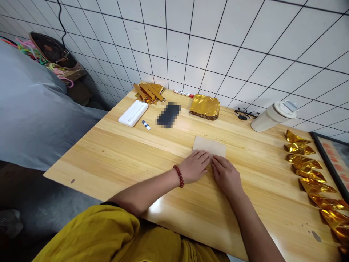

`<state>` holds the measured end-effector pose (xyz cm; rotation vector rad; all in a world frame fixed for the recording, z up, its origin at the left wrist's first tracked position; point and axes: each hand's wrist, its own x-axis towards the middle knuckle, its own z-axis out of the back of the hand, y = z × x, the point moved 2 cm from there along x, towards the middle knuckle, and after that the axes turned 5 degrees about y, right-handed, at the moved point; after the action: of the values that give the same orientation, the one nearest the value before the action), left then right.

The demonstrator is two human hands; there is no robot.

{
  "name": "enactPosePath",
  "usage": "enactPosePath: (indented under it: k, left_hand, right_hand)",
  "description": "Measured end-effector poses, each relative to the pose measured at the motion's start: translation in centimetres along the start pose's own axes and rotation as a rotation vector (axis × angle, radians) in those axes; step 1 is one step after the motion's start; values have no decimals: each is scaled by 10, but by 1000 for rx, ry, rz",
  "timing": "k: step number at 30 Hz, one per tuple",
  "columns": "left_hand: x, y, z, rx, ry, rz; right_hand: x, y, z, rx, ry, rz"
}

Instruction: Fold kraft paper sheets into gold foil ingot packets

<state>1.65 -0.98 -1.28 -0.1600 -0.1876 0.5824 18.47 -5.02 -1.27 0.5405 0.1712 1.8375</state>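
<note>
Partly under left hand, right hand, paper

Sheet on table; foil stack behind it; tumbler right of stack.

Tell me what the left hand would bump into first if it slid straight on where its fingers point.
Most likely the right hand, just ahead of the left hand at the light brown paper sheet; whether the hands touch is unclear.

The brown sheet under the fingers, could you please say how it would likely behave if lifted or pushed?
Looking thin, the brown sheet is probably light and may bend easily. Lying flat, it would likely slide rather than tip.
</note>
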Motion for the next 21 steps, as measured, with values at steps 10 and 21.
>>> enactPosePath:
  k: [10, 21]
  left_hand:
    - [-4, -7, -4, 70, 33, 180]
    - [-6, -5, -5, 14, 58, 196]
  right_hand:
    - [-8, 6, -4, -267, -19, 2]
    - [-9, 30, -10, -415, 181, -16]
